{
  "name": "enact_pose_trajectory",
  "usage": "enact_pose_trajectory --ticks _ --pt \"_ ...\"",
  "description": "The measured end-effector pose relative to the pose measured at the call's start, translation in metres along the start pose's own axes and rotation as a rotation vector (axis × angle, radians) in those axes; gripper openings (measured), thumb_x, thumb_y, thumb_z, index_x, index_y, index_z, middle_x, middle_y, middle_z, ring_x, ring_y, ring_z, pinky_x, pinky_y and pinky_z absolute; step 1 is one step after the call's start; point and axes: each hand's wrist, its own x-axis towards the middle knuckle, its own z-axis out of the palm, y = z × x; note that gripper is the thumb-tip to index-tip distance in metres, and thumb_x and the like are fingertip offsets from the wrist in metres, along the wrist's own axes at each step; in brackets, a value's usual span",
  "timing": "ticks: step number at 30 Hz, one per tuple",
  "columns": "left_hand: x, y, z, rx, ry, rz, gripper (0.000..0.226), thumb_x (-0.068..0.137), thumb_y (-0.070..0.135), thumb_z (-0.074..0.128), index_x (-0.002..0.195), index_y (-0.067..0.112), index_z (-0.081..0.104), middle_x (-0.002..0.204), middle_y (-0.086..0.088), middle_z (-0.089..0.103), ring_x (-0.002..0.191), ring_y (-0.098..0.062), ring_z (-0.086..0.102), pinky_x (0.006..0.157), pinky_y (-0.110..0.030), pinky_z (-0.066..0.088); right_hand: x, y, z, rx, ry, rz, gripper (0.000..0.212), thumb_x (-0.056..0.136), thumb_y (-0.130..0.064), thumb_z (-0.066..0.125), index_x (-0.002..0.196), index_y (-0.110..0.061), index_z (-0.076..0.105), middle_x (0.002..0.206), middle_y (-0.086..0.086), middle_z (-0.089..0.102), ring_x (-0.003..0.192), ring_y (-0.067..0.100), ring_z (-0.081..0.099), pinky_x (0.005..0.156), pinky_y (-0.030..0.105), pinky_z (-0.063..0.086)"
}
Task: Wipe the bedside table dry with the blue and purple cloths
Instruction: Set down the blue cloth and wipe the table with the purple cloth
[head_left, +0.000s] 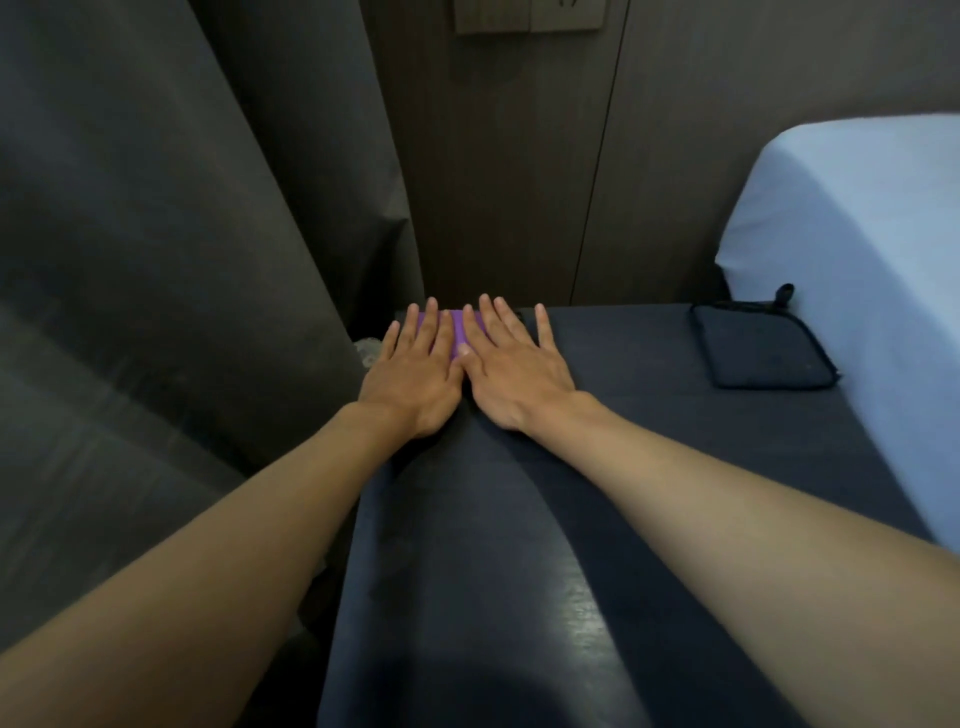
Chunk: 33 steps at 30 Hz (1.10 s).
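Both hands lie flat with fingers straight and spread: the left hand (415, 371) and the right hand (511, 374) press side by side, thumbs touching, on a small purple cloth (458, 327). Only a smooth, plain violet strip of that cloth shows between the fingers, at the far left corner of the dark, glossy bedside table (597, 467). A flat black zipped pouch (758, 345) lies at the table's far right, beside the pale blue bed (857, 249). No readable writing shows anywhere.
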Motion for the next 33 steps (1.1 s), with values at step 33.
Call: enact_pose_trajectory --ticks 33 --pt "0.031 0.114 0.005 0.052 -0.068 0.520 0.060 0.106 0.044 0.017 0.157 0.026 -0.009 0.165 0.004 -0.019 0.150 -0.015 -0.022 0.120 -0.040 -0.019 -0.092 0.061 0.004 0.052 0.117 0.592 0.063 0.105 -0.040 0.011 0.155 -0.010 -0.012 0.165 0.015 -0.016 0.151 0.027 -0.018 0.123 0.046 -0.007"
